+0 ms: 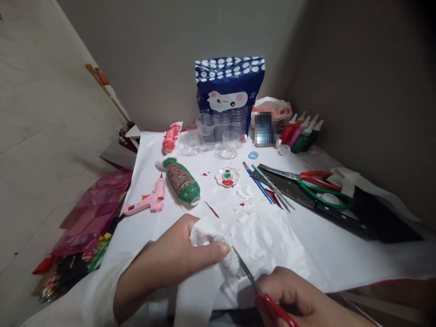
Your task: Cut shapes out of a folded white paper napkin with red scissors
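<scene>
My left hand [177,259] pinches a folded white paper towel [211,240] at the near edge of the table, thumb stretched along its lower edge. My right hand [299,299] grips small red-handled scissors [252,281]; their blades point up-left and touch the towel just under my left thumb. A strip of the towel hangs down toward me. Small white cut pieces [247,209] lie on the white table cover [340,245] just beyond the towel.
Farther back lie a green fish-shaped bottle craft [182,181], a pink glue gun [146,202], a paint palette [227,177], brushes [269,186], large green-red scissors [320,186] and a black knife [340,213]. A blue dotted bag [230,84], clear cups and paint bottles [301,131] stand at the wall.
</scene>
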Demonstrator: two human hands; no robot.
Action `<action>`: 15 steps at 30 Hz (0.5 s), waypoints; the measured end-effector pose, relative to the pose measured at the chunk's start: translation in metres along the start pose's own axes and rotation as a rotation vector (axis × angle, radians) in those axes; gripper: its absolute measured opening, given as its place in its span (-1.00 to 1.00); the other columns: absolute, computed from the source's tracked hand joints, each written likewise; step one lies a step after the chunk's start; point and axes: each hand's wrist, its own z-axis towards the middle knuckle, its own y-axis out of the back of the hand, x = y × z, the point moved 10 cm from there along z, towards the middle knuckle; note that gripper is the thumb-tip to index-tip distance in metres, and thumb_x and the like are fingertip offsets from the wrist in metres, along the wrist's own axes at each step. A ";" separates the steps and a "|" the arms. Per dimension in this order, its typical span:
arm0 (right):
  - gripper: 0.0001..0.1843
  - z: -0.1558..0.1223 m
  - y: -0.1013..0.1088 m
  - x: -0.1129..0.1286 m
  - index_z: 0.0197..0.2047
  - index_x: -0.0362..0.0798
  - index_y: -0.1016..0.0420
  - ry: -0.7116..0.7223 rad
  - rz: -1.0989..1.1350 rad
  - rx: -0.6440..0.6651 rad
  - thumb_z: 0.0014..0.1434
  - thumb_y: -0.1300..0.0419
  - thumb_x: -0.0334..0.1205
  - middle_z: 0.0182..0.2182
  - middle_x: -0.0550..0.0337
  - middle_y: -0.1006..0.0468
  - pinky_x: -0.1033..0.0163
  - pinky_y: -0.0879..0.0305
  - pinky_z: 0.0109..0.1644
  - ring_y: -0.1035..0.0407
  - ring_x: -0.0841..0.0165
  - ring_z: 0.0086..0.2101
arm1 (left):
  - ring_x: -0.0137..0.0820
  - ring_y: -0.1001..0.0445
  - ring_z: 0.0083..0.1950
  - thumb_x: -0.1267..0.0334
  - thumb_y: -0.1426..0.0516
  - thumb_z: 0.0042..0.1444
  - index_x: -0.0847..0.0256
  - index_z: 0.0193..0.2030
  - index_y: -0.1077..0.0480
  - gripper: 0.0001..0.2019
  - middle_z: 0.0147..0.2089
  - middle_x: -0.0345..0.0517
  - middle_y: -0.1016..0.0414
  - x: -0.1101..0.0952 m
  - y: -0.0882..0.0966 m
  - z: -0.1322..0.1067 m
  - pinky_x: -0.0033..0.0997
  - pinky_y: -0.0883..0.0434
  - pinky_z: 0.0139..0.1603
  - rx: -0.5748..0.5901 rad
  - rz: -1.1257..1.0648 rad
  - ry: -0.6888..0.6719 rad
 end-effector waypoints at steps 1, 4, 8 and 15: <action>-0.34 0.000 0.000 0.001 -0.55 -0.06 -0.13 0.013 -0.026 0.009 0.07 -0.19 0.40 -0.58 0.39 -0.03 0.36 0.13 -0.47 0.09 0.49 -0.50 | -0.31 -0.52 -0.34 0.16 -0.32 -0.03 0.14 -0.27 -0.57 -0.81 -0.37 -0.26 -0.62 -0.002 -0.002 -0.001 -0.45 -0.41 -0.29 0.020 -0.006 -0.004; -0.36 0.002 0.000 0.004 -0.55 -0.05 -0.13 0.046 -0.072 0.032 0.13 -0.15 0.36 -0.60 0.40 -0.03 0.36 0.15 -0.50 0.10 0.51 -0.52 | -0.33 -0.48 -0.37 0.20 -0.29 -0.03 0.16 -0.33 -0.57 -0.87 -0.39 -0.26 -0.61 -0.012 -0.005 -0.001 -0.45 -0.40 -0.32 0.052 -0.052 -0.034; -0.35 0.004 -0.002 0.005 -0.59 -0.06 -0.08 0.055 -0.061 0.073 0.16 -0.19 0.29 -0.64 0.43 0.01 0.37 0.19 -0.56 0.15 0.55 -0.57 | -0.39 -0.43 -0.39 0.22 -0.31 -0.06 0.19 -0.35 -0.55 -0.87 -0.42 -0.24 -0.56 -0.011 -0.009 0.000 -0.52 -0.34 -0.42 0.145 -0.079 -0.019; -0.36 0.005 -0.007 0.023 -0.66 -0.06 -0.01 0.099 -0.031 0.171 0.20 -0.20 0.14 -0.69 0.46 0.03 0.40 0.25 -0.60 0.19 0.58 -0.61 | -0.45 -0.38 -0.42 0.24 -0.34 -0.07 0.20 -0.40 -0.56 -0.89 -0.45 -0.24 -0.51 -0.002 -0.017 -0.004 -0.55 -0.30 -0.42 0.258 -0.334 0.064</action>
